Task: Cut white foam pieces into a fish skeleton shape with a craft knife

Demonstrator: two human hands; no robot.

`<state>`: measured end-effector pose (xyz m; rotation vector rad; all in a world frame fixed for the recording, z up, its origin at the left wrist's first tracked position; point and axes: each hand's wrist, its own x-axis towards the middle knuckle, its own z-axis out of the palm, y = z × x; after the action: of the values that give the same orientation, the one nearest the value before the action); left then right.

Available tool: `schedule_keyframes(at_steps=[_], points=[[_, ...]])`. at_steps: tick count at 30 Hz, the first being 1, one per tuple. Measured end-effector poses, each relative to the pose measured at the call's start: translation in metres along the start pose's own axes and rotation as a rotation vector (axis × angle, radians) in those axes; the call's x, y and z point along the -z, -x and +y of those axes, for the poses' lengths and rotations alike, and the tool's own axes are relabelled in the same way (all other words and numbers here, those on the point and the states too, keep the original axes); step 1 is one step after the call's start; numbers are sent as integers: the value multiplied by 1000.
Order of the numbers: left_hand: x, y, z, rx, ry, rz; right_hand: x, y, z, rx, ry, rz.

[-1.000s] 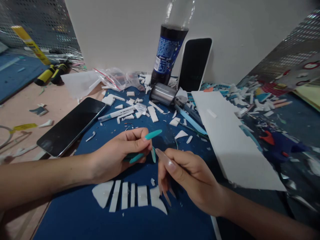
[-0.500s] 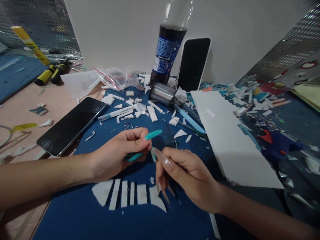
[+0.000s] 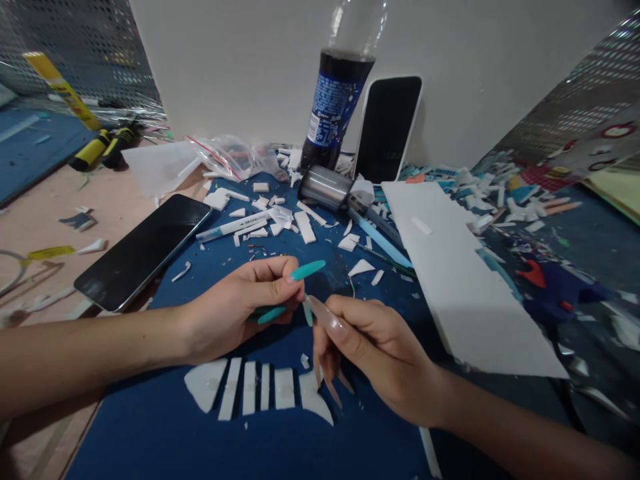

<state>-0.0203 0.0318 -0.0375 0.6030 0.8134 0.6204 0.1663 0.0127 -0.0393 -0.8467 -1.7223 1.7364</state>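
My left hand (image 3: 265,290), with long teal nails, is closed in a pinch above the blue mat (image 3: 220,450). My right hand (image 3: 367,340), with long pale nails, pinches close against the left fingertips. Whatever lies between the fingertips is too small and hidden to make out. Below the hands, white foam-like pieces lie in a row shaped like a fish: a rounded head piece (image 3: 205,385), several strips (image 3: 249,388) and a forked tail piece (image 3: 315,398). Clear blobs show on some of them. The right fingers hang just over the tail piece.
A black phone (image 3: 145,253) lies left. Behind stand a soda bottle (image 3: 336,100) and another phone (image 3: 389,127), near a metal cylinder (image 3: 325,187). White scraps (image 3: 305,227) and a pen (image 3: 235,225) lie ahead. A white board (image 3: 465,287) and blue glue gun (image 3: 560,290) are right.
Both hands stay almost in place, fingertips together. The right hand's lower fingers have shifted very slightly to the right. The foam-like pieces have not moved.
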Motion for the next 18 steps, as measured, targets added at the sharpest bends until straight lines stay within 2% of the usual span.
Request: schedule_keyframes(at_steps=[11, 18], points=[[-1, -1, 0, -18, -46, -12, -1, -1, 1, -18, 4, -1], [-4, -2, -3, -176, -182, -49, 0, -2, 0, -44, 13, -7]])
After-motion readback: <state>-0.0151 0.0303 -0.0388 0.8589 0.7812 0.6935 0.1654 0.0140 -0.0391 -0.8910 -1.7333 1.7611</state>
